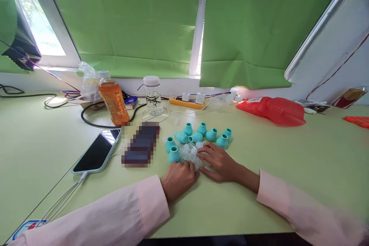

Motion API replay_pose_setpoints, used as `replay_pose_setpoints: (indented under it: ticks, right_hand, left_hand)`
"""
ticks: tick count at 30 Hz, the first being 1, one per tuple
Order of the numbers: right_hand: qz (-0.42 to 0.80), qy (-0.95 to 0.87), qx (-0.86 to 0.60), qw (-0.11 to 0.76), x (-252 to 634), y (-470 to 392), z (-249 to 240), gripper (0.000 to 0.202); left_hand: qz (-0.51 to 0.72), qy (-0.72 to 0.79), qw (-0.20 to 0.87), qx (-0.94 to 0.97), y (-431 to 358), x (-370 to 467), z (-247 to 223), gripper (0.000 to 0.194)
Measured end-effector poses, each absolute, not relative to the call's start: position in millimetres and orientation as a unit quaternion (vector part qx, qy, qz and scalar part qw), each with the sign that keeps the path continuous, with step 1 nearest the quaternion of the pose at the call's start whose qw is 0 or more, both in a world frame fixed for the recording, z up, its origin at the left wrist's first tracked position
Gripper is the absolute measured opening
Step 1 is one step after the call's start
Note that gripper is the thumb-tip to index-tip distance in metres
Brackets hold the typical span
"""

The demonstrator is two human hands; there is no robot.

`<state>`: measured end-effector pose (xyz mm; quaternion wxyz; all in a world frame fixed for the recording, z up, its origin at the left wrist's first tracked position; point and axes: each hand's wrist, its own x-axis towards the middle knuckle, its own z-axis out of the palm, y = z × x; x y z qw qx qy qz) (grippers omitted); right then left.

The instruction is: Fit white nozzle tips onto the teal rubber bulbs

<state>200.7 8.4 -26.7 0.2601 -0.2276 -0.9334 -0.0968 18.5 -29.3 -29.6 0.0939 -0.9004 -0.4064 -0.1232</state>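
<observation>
A small heap of clear and whitish plastic pieces [188,152] lies on the table between my hands. My left hand [180,178] is curled closed at the near edge of the heap, with its fingertips and anything in them hidden. My right hand [220,162] reaches in from the right, fingers apart, its fingertips touching the clear pieces. Around the far side of the heap are several turquoise bulb-shaped pieces with open necks [174,154]. Most stand upright; a couple, such as the turquoise piece [181,137] at the back left, lie on their sides.
Left of the heap lie a blurred-out dark rectangular object [141,144] and a phone [97,152] with a white cable. Behind stand an orange drink bottle [113,102], a clear jar [152,98] and an orange power strip [186,102]. A red plastic bag [272,110] lies at the back right.
</observation>
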Motion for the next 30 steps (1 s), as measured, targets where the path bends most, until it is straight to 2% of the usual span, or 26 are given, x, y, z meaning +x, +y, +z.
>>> replay_pose_setpoints:
  ticks: [5, 16, 20, 26, 30]
  right_hand:
    - [-0.085, -0.933, -0.277, 0.215, 199.0, 16.0, -27.5, 0.036]
    - [-0.147, -0.916, -0.341, 0.15, 196.0, 42.6, -29.9, 0.027]
    - [-0.157, -0.909, -0.352, 0.161, 195.7, 44.2, -32.5, 0.025]
    - [-0.146, -0.901, -0.338, 0.227, 200.6, 41.5, -32.5, 0.017]
    - [-0.135, -0.903, -0.335, 0.235, 205.0, 41.3, -31.0, 0.019]
  left_hand:
    - [-0.12, -0.431, 0.076, -0.891, -17.8, 16.7, -26.8, 0.026]
    - [-0.079, -0.477, 0.091, -0.871, 8.3, 18.4, -20.4, 0.031]
    - [-0.086, -0.481, 0.088, -0.868, 11.5, 19.2, -21.5, 0.029]
    - [-0.103, -0.479, 0.074, -0.869, 1.8, 16.5, -19.5, 0.029]
    - [-0.097, -0.451, 0.043, -0.886, -10.9, 13.8, -19.5, 0.027]
